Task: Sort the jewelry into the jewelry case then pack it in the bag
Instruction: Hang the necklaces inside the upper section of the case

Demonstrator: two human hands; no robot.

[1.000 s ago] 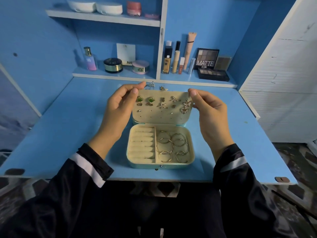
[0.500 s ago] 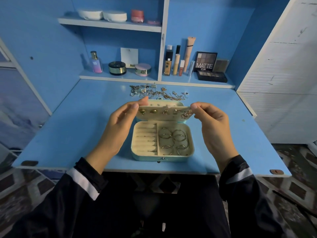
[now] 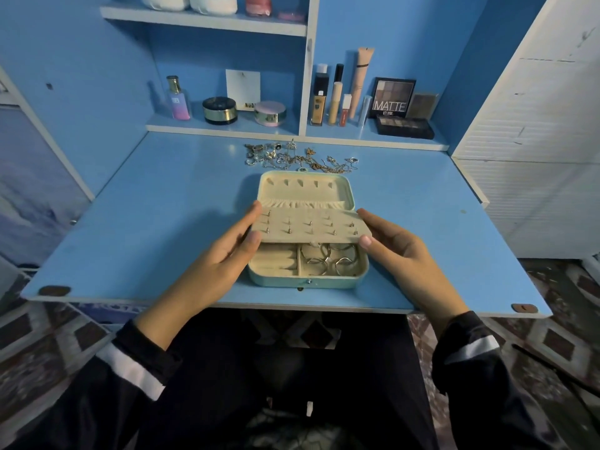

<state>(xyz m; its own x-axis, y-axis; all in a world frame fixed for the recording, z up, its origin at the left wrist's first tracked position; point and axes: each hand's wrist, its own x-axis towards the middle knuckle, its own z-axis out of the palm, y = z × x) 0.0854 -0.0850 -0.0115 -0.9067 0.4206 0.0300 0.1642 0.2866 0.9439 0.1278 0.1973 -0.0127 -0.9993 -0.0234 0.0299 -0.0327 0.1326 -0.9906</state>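
Near edge: dark sleeves [image 3: 130, 368] with a white stripe, both forearms reaching onto the blue desk [image 3: 162, 222].

Case [image 3: 308, 282]: mint, open, sits near the desk's front edge, centred between the hands. Snap stud on its front wall.

Left hand [image 3: 224, 254]: pinching the left end of the panel [image 3: 308, 227], thumb at the near corner, fingers on the far edge.
Right hand [image 3: 402, 251]: same on the right end, thumb at the near corner, fingers curled behind.

Panel: cream earring flap, tilted low over the far half of the base, not flat. The face turned up shows rows of posts [image 3: 310, 224]. Earring fronts are hidden underneath.

Base, visible near half:
- left compartment: ring rolls [image 3: 276, 259], cream, nothing seen in the slots
- right compartment: hoops [image 3: 328, 258], several, overlapping; count unclear

Lid [image 3: 305, 190]: laid back flat on the desk, far of the panel. Cream lining, gathered pocket along its near side, row of small hooks along its far side.

Pile [image 3: 298, 159]: loose chains, rings and small pieces, on the desk just far of the lid, tangled, single items hard to tell.

Shelf [image 3: 227, 126] at the far end: bottle [image 3: 178, 99] on the left, two round jars [image 3: 219, 110], upright tubes [image 3: 337, 95] right of the divider, "MATTE" palette [image 3: 391, 97] propped at far right.
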